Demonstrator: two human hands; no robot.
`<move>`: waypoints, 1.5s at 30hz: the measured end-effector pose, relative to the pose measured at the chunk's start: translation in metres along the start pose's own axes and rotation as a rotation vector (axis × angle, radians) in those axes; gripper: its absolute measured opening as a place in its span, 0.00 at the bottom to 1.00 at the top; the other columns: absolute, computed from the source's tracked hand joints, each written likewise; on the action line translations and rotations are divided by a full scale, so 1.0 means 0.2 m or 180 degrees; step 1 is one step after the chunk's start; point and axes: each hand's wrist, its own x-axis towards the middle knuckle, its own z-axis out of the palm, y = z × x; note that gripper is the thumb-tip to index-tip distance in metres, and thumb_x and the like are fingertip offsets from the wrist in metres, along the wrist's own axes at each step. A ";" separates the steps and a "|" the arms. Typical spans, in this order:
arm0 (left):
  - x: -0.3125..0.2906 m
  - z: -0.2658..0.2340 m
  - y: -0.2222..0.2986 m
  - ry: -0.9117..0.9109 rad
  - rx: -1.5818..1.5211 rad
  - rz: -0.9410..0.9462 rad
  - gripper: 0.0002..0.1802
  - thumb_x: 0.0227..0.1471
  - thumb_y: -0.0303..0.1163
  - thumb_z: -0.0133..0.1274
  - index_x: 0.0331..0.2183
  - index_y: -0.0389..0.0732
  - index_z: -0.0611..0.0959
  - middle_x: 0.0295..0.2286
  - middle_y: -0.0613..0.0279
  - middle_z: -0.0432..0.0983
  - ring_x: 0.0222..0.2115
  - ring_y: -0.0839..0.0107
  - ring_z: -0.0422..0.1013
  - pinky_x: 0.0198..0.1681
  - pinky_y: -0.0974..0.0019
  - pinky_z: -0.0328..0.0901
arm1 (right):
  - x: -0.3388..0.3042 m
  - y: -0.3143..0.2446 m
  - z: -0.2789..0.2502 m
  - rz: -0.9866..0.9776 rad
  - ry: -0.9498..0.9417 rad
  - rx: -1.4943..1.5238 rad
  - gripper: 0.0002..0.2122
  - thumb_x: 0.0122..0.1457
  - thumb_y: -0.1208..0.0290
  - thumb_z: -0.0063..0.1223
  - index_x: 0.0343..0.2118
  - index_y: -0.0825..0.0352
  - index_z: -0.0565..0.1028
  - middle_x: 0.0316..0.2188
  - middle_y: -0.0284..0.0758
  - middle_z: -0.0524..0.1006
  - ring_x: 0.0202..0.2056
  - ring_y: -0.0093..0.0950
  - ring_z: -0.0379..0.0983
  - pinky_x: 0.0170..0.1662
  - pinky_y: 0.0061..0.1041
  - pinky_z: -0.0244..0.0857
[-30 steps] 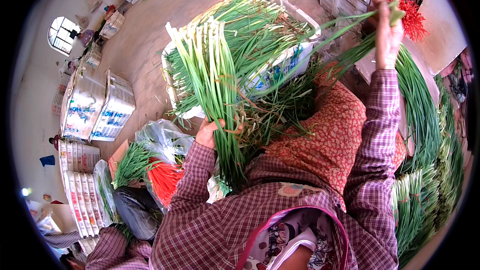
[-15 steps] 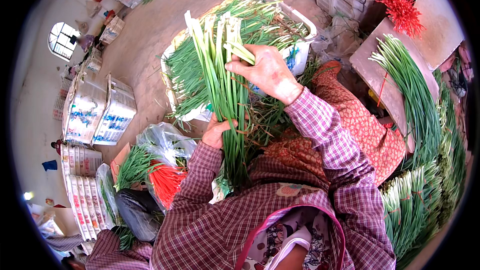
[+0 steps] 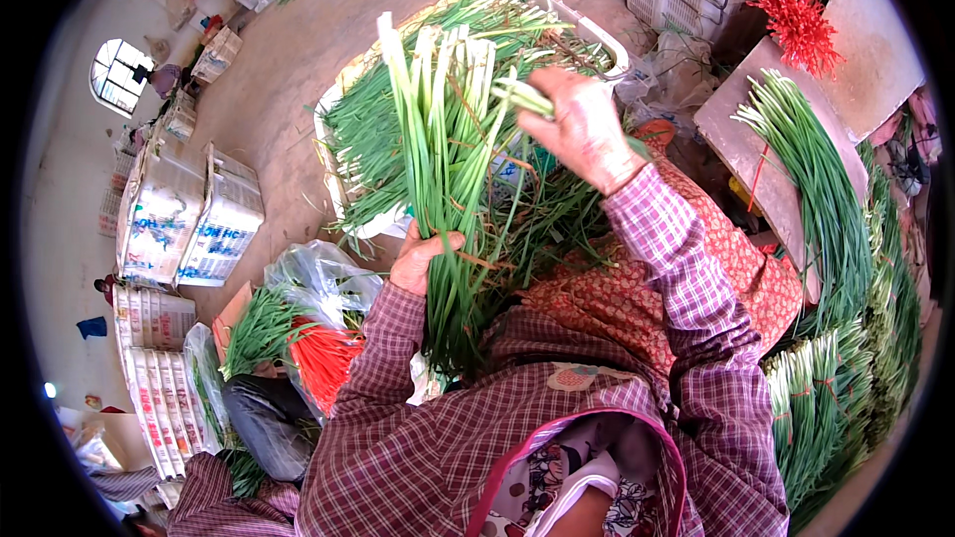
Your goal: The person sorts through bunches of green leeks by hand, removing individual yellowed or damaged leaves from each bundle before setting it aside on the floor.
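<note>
Over the white crate [image 3: 597,25], her left hand [image 3: 423,257] wraps its fingers tight round a bunch of green onions [image 3: 448,169], while the right hand [image 3: 577,124] pinches a few stalks near the top.

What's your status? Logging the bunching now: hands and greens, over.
Left hand grips scallion bundle mid-stalk. Right hand at its tops. Nothing blocking.

Left hand [image 3: 423,257] fingers hidden behind scallion bundle [image 3: 448,169]; crate [image 3: 557,15] mostly buried under greens; stacked boxes' [image 3: 189,219] print blurred.
</note>
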 end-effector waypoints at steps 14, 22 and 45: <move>-0.05 0.02 0.01 0.0035 0.0249 -0.0005 0.21 0.36 0.19 0.55 0.38 0.38 0.73 0.30 0.59 0.74 0.27 0.70 0.72 0.27 0.67 0.70 | -0.03 0.10 -0.04 0.0791 0.0079 0.0526 0.23 0.46 0.47 0.51 0.32 0.66 0.73 0.19 0.36 0.74 0.19 0.23 0.71 0.24 0.23 0.67; -0.04 0.08 0.01 -0.0024 0.0364 0.0037 0.22 0.36 0.20 0.56 0.38 0.38 0.72 0.30 0.59 0.73 0.27 0.70 0.71 0.27 0.66 0.70 | -0.06 -0.02 0.13 0.1056 -0.0588 0.2079 0.17 0.47 0.59 0.51 0.33 0.70 0.74 0.20 0.40 0.74 0.25 0.26 0.72 0.32 0.25 0.64; 0.03 -0.16 0.00 0.0485 0.0051 0.0139 0.26 0.39 0.23 0.51 0.44 0.41 0.68 0.33 0.56 0.72 0.26 0.67 0.72 0.27 0.64 0.71 | -0.01 0.46 -0.73 0.0719 0.2089 0.0747 0.11 0.56 0.68 0.43 0.41 0.61 0.70 0.17 0.25 0.66 0.18 0.17 0.64 0.22 0.19 0.61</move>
